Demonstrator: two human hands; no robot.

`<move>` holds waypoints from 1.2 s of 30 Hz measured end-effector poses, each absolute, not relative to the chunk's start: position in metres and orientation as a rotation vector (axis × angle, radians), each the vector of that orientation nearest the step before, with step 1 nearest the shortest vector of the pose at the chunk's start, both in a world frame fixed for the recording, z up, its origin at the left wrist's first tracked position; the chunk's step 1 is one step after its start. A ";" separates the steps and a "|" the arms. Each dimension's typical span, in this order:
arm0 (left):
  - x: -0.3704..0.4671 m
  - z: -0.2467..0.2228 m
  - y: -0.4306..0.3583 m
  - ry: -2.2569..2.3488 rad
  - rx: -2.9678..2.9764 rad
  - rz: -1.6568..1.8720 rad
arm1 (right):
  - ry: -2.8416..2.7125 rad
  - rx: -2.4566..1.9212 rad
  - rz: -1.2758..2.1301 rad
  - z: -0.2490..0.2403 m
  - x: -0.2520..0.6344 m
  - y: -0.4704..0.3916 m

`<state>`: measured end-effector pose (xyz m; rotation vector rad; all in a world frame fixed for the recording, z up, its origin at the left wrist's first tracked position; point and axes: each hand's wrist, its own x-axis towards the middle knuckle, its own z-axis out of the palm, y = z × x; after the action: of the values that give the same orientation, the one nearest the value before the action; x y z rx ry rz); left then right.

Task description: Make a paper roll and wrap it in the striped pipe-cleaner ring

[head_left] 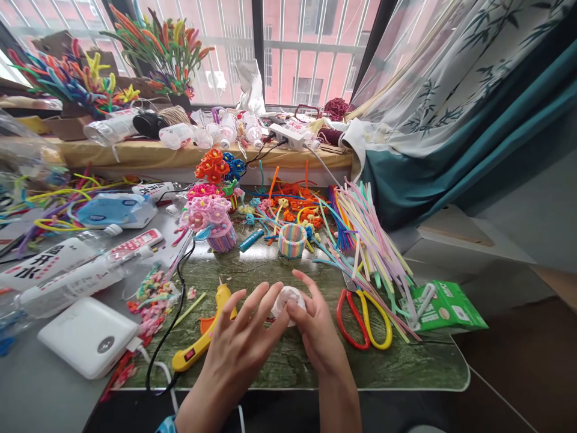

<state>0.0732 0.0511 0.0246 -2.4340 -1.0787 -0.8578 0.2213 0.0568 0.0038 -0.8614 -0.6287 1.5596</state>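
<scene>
Over the front of the green mat, my left hand (pixel 247 325) and my right hand (pixel 318 325) meet around a small round white object (pixel 289 300). Both thumbs press at its near side, and fingertips rest around its edge. Its underside is hidden. Beside my left hand lies a yellow glue gun (pixel 201 346), nozzle pointing away. Scissors (pixel 365 319) with red and yellow handles lie right of my right hand. Beyond the hands stands a striped pastel cup (pixel 293 242), with a teal glue stick or tube (pixel 251 240) to its left.
Pink flowers in a striped pot (pixel 222 239) stand behind. Pastel strips (pixel 374 240) and a green packet (pixel 451 307) lie right. A white power bank (pixel 89 338), plastic bottles (pixel 67 288) and a black cord (pixel 183 288) occupy the left.
</scene>
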 end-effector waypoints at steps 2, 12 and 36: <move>0.074 0.026 0.051 -1.117 -2.444 -0.829 | -0.626 -0.856 1.516 0.001 0.220 0.058; 0.087 0.031 0.051 -1.269 -2.422 -0.677 | -0.737 -0.951 1.379 -0.001 0.219 0.059; 0.083 0.041 0.068 -1.053 -2.535 -0.626 | -0.841 -0.861 1.566 -0.014 0.252 0.058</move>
<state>0.0830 0.0680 0.0407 -2.5354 -1.0534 -0.6263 0.2522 0.0580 -0.0144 -0.8607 -0.8414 1.5657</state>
